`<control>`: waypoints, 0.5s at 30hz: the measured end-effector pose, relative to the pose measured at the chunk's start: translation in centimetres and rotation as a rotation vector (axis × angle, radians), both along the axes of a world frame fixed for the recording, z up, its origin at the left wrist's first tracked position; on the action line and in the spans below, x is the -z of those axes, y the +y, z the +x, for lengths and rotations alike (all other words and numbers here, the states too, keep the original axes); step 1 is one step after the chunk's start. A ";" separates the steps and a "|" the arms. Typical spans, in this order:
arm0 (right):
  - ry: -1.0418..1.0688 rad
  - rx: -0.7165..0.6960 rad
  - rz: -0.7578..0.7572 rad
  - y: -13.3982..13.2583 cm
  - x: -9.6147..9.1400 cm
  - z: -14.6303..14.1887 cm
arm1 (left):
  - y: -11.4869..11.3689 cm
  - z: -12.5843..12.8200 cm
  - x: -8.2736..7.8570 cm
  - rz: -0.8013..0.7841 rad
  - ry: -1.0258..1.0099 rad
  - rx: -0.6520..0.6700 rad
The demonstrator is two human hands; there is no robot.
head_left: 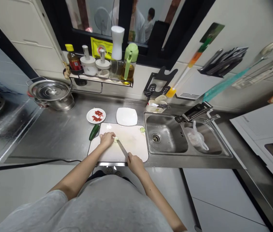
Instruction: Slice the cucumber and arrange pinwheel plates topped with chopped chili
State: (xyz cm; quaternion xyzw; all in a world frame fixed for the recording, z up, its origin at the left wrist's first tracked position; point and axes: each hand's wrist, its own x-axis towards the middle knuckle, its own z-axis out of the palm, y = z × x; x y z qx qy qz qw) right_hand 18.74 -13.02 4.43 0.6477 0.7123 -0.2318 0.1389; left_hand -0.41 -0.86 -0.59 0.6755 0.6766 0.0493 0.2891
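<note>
On a white cutting board [132,151], my left hand [107,140] has its fingertips closed on a pale green cucumber slice [116,140]. My right hand [135,163] is wrapped round the handle of a knife [122,148]. The blade slants up and left, its tip at the slice. A dark green cucumber piece [94,132] lies at the board's left edge, beside my left hand. More cucumber slices [142,130] rest in the board's far right corner.
Behind the board stand a square white plate [126,116] and a round plate [89,116] bearing chopped red bits. A double sink [166,149] adjoins on the right. A lidded steel pot [62,102] stands at left. Above hangs a rack [102,79] of bottles and jars.
</note>
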 end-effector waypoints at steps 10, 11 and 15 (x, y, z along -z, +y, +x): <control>-0.015 -0.010 -0.067 0.7 -0.2 -0.7 | -0.1 -0.1 0.0 0.017 -0.016 -0.005; -0.015 -0.005 -0.083 0.8 -0.3 -0.9 | -0.1 -0.1 0.0 0.016 -0.019 -0.005; -0.007 -0.002 -0.111 1.4 -0.5 -1.4 | 0.0 -0.1 0.1 0.001 -0.022 -0.008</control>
